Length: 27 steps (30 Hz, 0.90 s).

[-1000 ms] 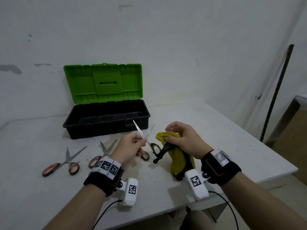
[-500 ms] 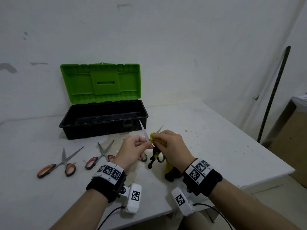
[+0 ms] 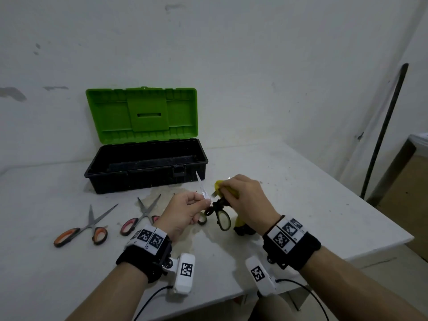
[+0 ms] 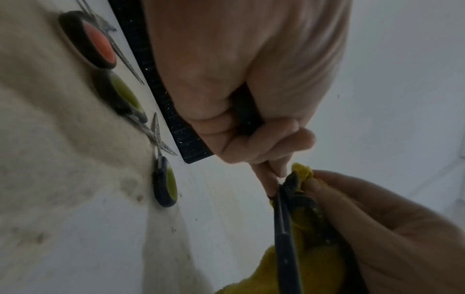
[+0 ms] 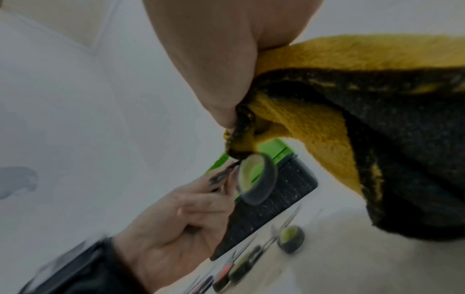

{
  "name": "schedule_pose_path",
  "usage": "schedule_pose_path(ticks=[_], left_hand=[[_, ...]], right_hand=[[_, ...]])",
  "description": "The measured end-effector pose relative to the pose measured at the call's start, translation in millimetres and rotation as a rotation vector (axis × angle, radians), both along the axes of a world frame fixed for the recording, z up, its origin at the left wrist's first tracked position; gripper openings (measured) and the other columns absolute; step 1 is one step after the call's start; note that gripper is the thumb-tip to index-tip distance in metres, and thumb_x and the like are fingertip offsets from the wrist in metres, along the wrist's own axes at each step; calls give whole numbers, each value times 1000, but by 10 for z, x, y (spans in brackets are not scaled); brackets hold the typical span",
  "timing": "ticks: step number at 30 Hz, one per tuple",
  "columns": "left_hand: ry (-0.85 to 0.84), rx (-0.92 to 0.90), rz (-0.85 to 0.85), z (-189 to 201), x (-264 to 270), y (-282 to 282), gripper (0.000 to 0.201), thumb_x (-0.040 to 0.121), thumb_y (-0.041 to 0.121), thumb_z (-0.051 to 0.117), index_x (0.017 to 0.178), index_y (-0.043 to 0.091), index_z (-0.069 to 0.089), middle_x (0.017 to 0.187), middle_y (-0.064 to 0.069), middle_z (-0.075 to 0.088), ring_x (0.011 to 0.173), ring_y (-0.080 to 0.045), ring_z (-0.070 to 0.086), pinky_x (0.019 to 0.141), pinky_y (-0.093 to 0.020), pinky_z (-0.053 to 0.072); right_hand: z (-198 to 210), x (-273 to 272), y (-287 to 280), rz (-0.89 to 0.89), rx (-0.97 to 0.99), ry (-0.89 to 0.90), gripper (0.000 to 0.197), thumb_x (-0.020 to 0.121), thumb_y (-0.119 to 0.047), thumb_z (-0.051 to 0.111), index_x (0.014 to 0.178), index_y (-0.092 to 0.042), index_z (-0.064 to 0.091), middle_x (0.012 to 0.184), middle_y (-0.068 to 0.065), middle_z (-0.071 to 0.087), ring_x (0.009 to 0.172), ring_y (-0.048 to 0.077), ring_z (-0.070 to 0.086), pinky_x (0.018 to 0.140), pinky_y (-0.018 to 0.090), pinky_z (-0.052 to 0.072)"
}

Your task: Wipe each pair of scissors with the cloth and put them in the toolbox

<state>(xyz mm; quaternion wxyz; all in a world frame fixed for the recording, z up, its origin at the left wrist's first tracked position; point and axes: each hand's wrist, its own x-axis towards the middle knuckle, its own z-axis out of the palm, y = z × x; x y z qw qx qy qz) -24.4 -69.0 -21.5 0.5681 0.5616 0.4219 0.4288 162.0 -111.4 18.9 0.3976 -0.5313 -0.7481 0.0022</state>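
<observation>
A pair of scissors with black and green handles (image 3: 222,219) is held open above the table. My left hand (image 3: 206,200) pinches its left blade (image 3: 201,185) near the pivot. My right hand (image 3: 231,193) grips the yellow and black cloth (image 3: 218,184), wrapped round the other blade, whose tip barely shows. In the right wrist view the cloth (image 5: 327,123) hangs from my palm above one handle ring (image 5: 256,179). The black toolbox (image 3: 146,179) stands open behind, its green lid (image 3: 141,114) upright.
On the table to the left lie orange-handled scissors (image 3: 81,232) and pink-handled scissors (image 3: 139,218). Another green-handled pair (image 4: 164,185) lies under my left hand. The table's edge (image 3: 370,218) runs on the right, with a dark pole (image 3: 384,130) leaning on the wall.
My right hand brought the cloth from beside the scissors onto the right blade and slid it up toward the tip. My left hand kept its pinch on the other blade.
</observation>
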Motion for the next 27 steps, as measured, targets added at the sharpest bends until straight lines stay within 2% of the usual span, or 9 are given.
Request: schedule_pose_path(ticks=[2, 5, 10, 13, 16, 20, 22, 24, 27], left_hand=[[-18, -9, -21, 10, 11, -10, 11, 92, 4, 69, 83, 6, 63, 56, 1, 54, 40, -7, 39, 40, -17, 31], [-20, 10, -31, 31, 16, -47, 12, 92, 2, 67, 82, 5, 62, 54, 3, 57, 40, -7, 38, 39, -17, 31], [-5, 26, -8, 25, -32, -64, 14, 91, 3, 69, 81, 8, 62, 59, 1, 66, 40, -8, 39, 39, -17, 32], [14, 31, -13, 43, -46, -69, 10, 92, 5, 70, 83, 6, 64, 73, -9, 74, 40, -9, 41, 39, -17, 33], [101, 92, -34, 92, -25, -83, 7, 92, 6, 70, 87, 4, 66, 75, -8, 74, 42, -10, 44, 41, -18, 37], [176, 165, -54, 100, -18, -89, 6, 91, 5, 70, 91, 0, 66, 77, -8, 74, 44, -12, 48, 45, -21, 42], [210, 178, -50, 85, -50, -79, 6, 91, 7, 71, 89, 4, 67, 78, -7, 75, 46, -13, 50, 46, -22, 43], [202, 160, -40, 65, -79, -66, 7, 91, 8, 70, 86, 7, 67, 76, -5, 76, 46, -12, 49, 45, -21, 42], [109, 86, -11, 36, -86, -38, 12, 92, 7, 69, 82, 9, 65, 73, -6, 75, 42, -10, 44, 42, -19, 37]], right_hand=[[-35, -95, -52, 59, -36, -67, 14, 91, -20, 64, 101, -20, 74, 90, 3, 63, 76, 19, 63, 71, 33, 53], [-39, -105, -26, 29, -73, -91, 14, 92, -21, 62, 98, -18, 75, 88, 4, 61, 75, 22, 61, 70, 39, 53], [109, 63, 61, -148, -144, -64, 18, 94, -19, 57, 99, -18, 74, 92, 3, 59, 83, 21, 58, 70, 26, 44], [140, 27, -15, -88, -122, -40, 16, 93, -21, 60, 100, -19, 74, 92, 3, 61, 82, 20, 58, 73, 30, 49], [76, -133, -100, 31, -190, -129, 17, 94, -22, 59, 101, -19, 74, 94, 2, 59, 81, 19, 59, 74, 33, 51], [74, -131, -32, -51, -260, -163, 22, 96, -21, 52, 103, -16, 72, 98, 4, 54, 85, 23, 57, 77, 36, 51], [102, -54, 31, -127, -277, -154, 24, 97, -19, 49, 100, -14, 72, 98, 6, 54, 88, 24, 56, 77, 35, 50], [119, 42, 70, -181, -263, -107, 22, 97, -18, 50, 97, -14, 72, 97, 5, 54, 89, 23, 56, 74, 29, 46], [96, 62, 2, -118, -129, -21, 15, 93, -17, 60, 98, -16, 73, 94, 3, 58, 85, 19, 57, 75, 24, 44]])
